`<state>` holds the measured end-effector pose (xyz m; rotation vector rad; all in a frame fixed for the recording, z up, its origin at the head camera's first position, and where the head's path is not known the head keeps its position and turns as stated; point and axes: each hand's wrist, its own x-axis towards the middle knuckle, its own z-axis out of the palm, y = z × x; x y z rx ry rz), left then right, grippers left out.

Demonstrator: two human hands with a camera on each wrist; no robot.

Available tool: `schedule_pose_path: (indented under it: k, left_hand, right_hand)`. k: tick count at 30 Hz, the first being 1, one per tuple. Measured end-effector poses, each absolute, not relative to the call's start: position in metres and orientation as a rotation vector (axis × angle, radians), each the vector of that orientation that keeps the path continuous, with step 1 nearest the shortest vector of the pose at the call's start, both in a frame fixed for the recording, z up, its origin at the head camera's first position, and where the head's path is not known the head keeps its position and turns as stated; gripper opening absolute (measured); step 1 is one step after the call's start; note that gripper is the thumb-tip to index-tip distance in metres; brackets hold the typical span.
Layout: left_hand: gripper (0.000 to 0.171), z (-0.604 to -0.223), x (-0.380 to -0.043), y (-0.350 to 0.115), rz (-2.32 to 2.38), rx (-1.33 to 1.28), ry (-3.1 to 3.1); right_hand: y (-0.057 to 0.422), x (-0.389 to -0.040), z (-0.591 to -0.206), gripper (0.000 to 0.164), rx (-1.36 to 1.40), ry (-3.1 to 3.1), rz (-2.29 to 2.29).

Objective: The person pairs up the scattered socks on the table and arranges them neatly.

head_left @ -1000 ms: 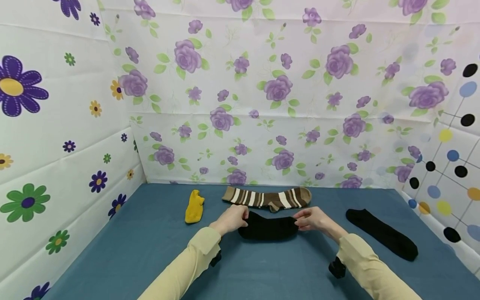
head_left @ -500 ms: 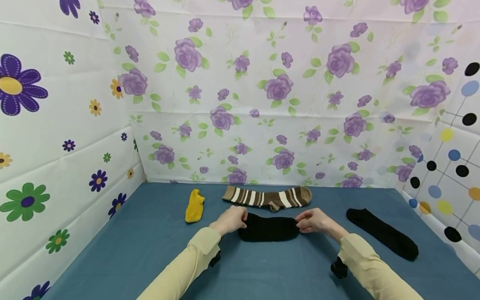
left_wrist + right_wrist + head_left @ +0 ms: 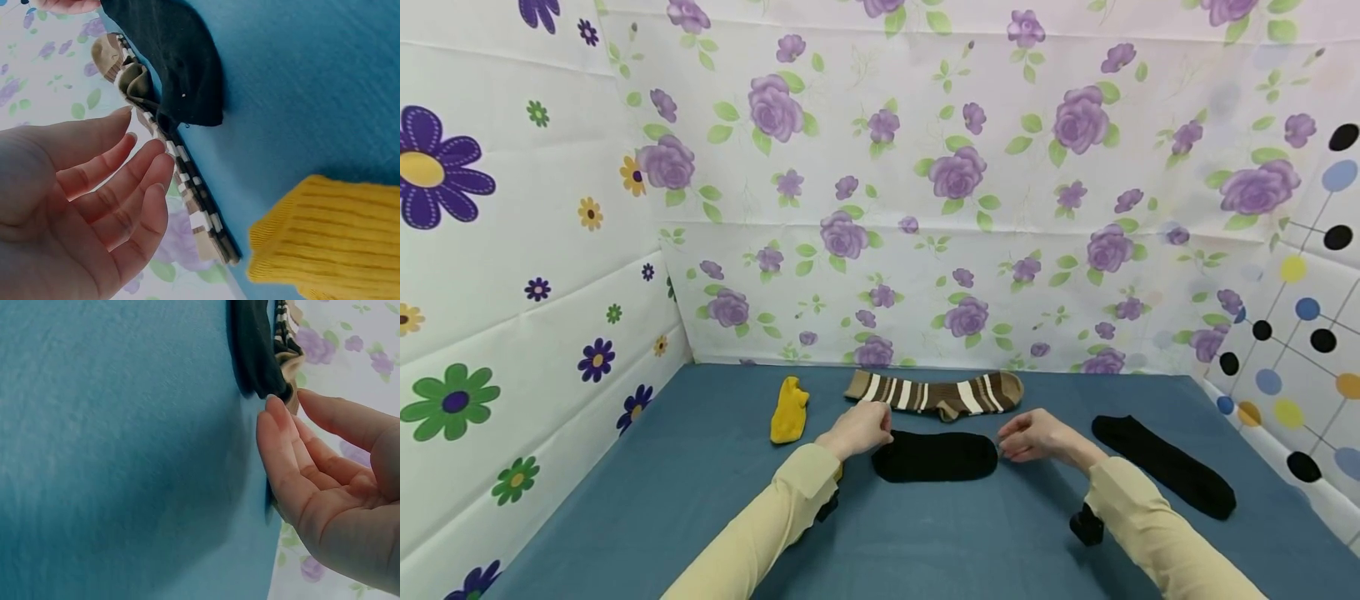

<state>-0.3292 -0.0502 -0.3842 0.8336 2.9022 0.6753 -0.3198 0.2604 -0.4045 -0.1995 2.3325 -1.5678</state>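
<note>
One black sock [image 3: 936, 457] lies flat between the left hand [image 3: 856, 430] and right hand [image 3: 1041, 435]; both hands hold nothing, fingers loosely bent; behind that sock lies a striped sock [image 3: 928, 395].

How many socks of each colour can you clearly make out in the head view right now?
Black: 2, the middle sock and the rightmost sock
Striped: 1, the brown striped sock; cannot tell whether layered
Yellow: 1, the leftmost sock
Total: 4, leaving out a yellow sliver by the left sleeve, too hidden to identify
</note>
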Motion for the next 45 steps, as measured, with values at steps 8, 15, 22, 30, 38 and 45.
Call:
schedule_pose_path:
  k: [8,15,22,30,38,45]
  left_hand:
    - [0.019,-0.388,-0.327,-0.044,0.686,0.855,2.893]
    - [0.018,-0.386,-0.325,-0.034,0.697,0.866,2.890]
    - [0.019,-0.385,-0.324,-0.025,0.697,0.890,2.885]
    - [0.020,-0.382,-0.318,-0.013,0.701,0.954,2.870]
    - [0.021,-0.382,-0.313,-0.005,0.690,0.985,2.858]
    - [0.020,-0.385,-0.314,-0.002,0.687,0.977,2.857]
  right_hand:
    - [0.269,-0.317,-0.400,0.028,-0.194,2.448,-1.392]
    - [0.280,-0.316,-0.394,0.029,-0.170,2.525,-1.335]
    - [0.292,-0.317,-0.390,0.027,-0.147,2.606,-1.287]
    - [0.309,-0.314,-0.387,0.027,-0.124,2.673,-1.235]
    - [0.331,-0.312,-0.387,0.026,-0.124,2.763,-1.159]
    - [0.352,-0.308,-0.385,0.027,-0.176,2.850,-1.120]
